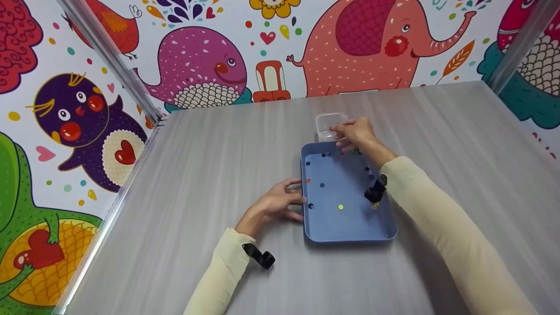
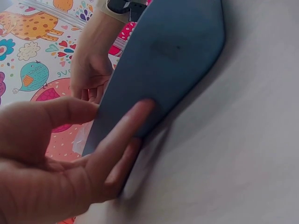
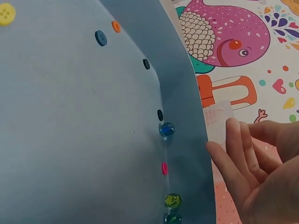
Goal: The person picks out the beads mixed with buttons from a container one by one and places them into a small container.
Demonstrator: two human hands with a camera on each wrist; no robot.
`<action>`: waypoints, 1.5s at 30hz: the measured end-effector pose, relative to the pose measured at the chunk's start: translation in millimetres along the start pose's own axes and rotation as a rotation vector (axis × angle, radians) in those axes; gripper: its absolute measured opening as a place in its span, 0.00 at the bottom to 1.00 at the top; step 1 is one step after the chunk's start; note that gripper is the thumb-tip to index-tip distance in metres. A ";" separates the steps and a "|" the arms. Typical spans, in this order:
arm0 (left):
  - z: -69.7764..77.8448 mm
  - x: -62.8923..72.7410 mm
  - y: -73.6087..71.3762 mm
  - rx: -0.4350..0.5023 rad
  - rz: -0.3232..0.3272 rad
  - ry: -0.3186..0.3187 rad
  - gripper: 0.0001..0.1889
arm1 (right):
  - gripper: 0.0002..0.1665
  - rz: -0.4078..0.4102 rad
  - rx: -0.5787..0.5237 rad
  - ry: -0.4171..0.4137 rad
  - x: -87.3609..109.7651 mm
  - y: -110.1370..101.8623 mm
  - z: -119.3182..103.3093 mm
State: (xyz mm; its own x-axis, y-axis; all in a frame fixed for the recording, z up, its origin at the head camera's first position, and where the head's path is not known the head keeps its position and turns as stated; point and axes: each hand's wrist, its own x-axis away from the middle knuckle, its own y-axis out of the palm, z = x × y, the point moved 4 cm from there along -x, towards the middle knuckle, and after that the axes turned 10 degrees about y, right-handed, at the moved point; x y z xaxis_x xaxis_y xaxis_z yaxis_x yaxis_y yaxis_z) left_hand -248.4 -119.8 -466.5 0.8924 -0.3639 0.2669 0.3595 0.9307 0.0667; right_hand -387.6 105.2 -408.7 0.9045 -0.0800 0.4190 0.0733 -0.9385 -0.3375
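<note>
A blue rectangular tray [image 1: 350, 223] lies on the table with several small buttons and glass marbles in it. My left hand [image 1: 280, 202] touches the tray's left wall, its fingers mostly straight along the outside and the thumb near the rim, as the left wrist view shows. Beyond the tray's far end my right hand [image 1: 356, 132] is over a small clear plastic container [image 1: 326, 120]. Its thumb and index fingertips are close together; whether something small is between them cannot be made out. Inside the tray are a yellow button [image 1: 341, 207], a blue button [image 3: 101, 38] and a blue marble [image 3: 167, 129].
The clear container stands against the tray's far wall. Pink and orange buttons, including an orange button [image 3: 116, 26], and green marbles, one a yellow-green marble [image 3: 173, 200], lie mostly along the tray's edges. A wall with cartoon animals borders the grey table [image 1: 218, 175].
</note>
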 end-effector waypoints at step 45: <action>-2.3 -0.8 0.3 0.022 -0.004 0.008 0.36 | 0.20 0.056 0.008 -0.107 17.9 3.1 12.0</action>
State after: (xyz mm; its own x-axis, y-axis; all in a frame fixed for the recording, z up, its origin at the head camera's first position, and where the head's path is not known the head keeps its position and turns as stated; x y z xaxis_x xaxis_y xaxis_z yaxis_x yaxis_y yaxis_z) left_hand -248.4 -119.3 -468.9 0.8931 -0.3679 0.2590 0.3571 0.9298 0.0893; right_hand -366.2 104.9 -412.3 0.9469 -0.0951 0.3070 0.0247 -0.9308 -0.3647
